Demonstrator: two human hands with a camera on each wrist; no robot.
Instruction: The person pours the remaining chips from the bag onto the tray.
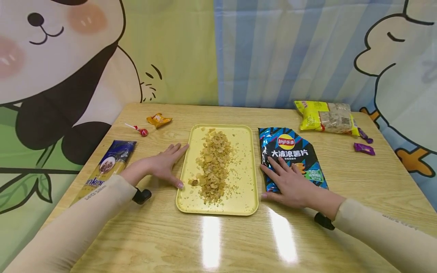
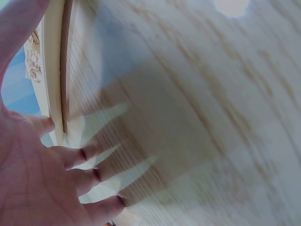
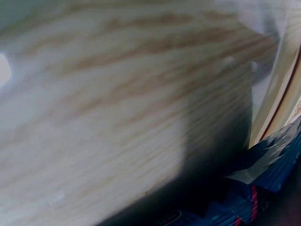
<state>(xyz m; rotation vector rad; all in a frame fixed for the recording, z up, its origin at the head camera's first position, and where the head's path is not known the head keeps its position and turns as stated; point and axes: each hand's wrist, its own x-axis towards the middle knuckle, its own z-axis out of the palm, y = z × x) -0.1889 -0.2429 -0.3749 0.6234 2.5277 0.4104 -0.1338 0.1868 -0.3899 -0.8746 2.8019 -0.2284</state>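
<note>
Lollipop [image 1: 140,131], pasta packet [image 1: 108,165], purple candies [image 1: 363,148]

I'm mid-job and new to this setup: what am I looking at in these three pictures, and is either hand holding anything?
No machine: a person's bare hands. The wide picture is from a head camera; the two blurred close-ups are from wrist cameras. The left hand lies flat on the wooden table, fingers straight, touching the edge of the yellow tray of crushed chips. The right hand rests flat on the blue chip bag. Nothing is gripped. A pasta packet, lollipop and more snack packs lie around.
</note>
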